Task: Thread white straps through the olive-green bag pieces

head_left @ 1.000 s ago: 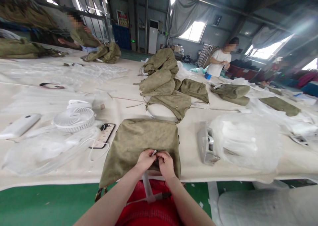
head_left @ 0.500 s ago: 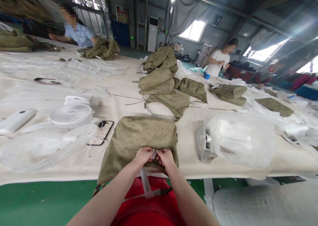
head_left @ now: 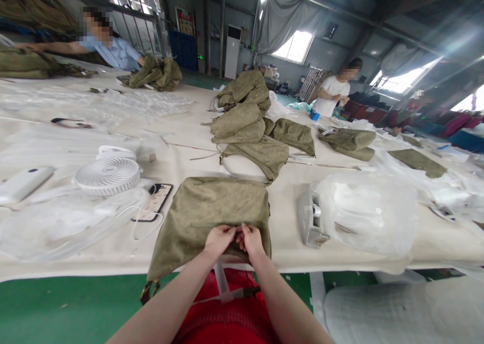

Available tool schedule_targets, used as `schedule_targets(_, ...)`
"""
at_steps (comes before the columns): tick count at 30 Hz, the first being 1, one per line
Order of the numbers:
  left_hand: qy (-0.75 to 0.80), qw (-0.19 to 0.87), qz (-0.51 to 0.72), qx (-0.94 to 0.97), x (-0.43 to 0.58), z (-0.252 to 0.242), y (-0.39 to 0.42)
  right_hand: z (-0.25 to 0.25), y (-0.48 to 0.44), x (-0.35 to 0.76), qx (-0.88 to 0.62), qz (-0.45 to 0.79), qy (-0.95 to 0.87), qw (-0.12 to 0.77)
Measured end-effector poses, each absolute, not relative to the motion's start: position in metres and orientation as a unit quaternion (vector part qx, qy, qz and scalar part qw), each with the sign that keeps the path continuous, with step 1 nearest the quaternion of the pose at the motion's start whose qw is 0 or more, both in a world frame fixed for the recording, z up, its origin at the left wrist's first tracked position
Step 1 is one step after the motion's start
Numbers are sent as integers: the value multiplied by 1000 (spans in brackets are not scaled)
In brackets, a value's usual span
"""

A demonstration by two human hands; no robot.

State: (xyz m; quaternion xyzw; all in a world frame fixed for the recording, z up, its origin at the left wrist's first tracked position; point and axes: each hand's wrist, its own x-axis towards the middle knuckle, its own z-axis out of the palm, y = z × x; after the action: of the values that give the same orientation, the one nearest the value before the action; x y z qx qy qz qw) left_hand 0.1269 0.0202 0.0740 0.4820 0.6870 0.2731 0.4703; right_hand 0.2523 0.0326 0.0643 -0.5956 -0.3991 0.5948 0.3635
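An olive-green bag point(head_left: 223, 198) lies flat at the table's front edge, its strap end with metal hardware hanging over the edge at the left. Over the bag's lower front, beside the right end of a straight zipper-like seam, my left hand point(head_left: 220, 239) is closed in a pinch. My right hand point(head_left: 251, 240) meets it there, thumb and forefinger pressed together and the other fingers curled. Whatever small piece sits between the fingertips is too hidden to name. Below the hands a pale translucent strip point(head_left: 222, 279) hangs in front of the red clothing.
Left of the bag are a phone point(head_left: 157, 203) with a white cable, a white fan point(head_left: 108, 175) and plastic sheeting point(head_left: 68, 233). A roll of plastic bags point(head_left: 368, 210) stands right, near a grey tape dispenser point(head_left: 312, 215). More olive bags point(head_left: 242, 122) lie behind. Co-workers stand beyond.
A small whitish piece that showed between my fingertips is now mostly hidden. My hands stay at the same spot on the bag. The co-worker at the left has stretched an arm out leftward.
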Motion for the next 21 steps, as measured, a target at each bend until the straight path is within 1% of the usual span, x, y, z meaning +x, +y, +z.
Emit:
schedule_targets(5, 683, 450, 268, 509, 127, 75, 19, 60, 31, 254, -585, 594, -400, 380)
schedule_targets(9, 711, 400, 226, 531, 123, 85, 18, 67, 29, 256, -593, 615, -411, 317)
schedule_targets(12, 707, 408, 212, 537, 119, 93, 19, 76, 30, 257, -565, 653, -419, 281)
schedule_targets(16, 704, 450, 211, 507, 111, 97, 22, 80, 30, 256, -517, 695, -404, 294)
schedule_targets(19, 714, 440, 191, 510, 109, 101, 24, 77, 30, 252, -525, 679, -408, 311)
schedule_targets(21, 725, 415, 175, 520, 111, 105, 24, 73, 30, 249, -542, 662, -409, 317)
